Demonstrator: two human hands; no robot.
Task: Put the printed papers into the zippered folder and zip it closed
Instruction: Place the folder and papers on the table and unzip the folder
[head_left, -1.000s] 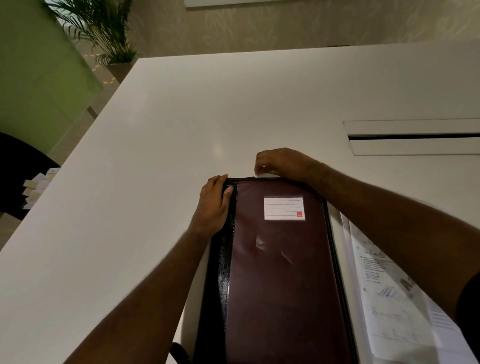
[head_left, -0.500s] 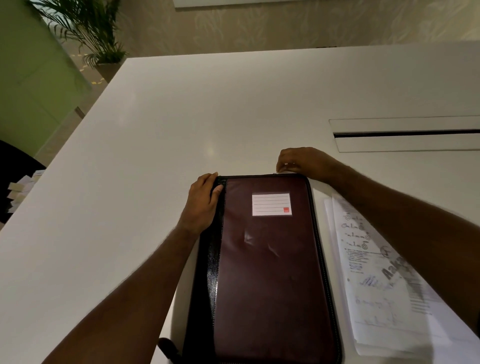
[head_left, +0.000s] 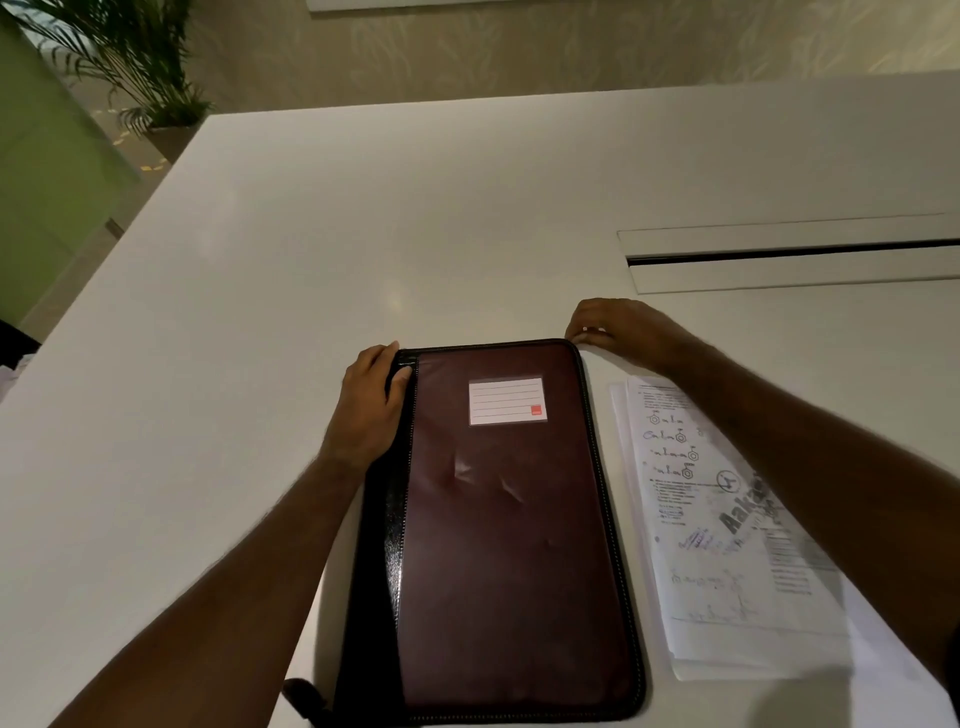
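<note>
The folder (head_left: 511, 530) lies flat on the white bench (head_left: 311, 260), closed face up, with a white label (head_left: 506, 400) near its far end. The left grip (head_left: 371, 410) is clamped on the folder's far left corner, thumb on top by the black spine and fingers curled over the edge. The right grip (head_left: 613, 327) sits at the far right corner, fingertips pinched together just at the zipper track; whether they hold the zipper pull is too small to tell. Just right of that grip's wrist and forearm, beside the folder, the papers (head_left: 727, 545) lie in a stack on the bench, printed and scribbled side up, partly under the right arm's shadow. Beyond the right grip a long slot (head_left: 795, 254) is set in the bench. Far off past the left grip stands a plant (head_left: 130, 62).
</note>
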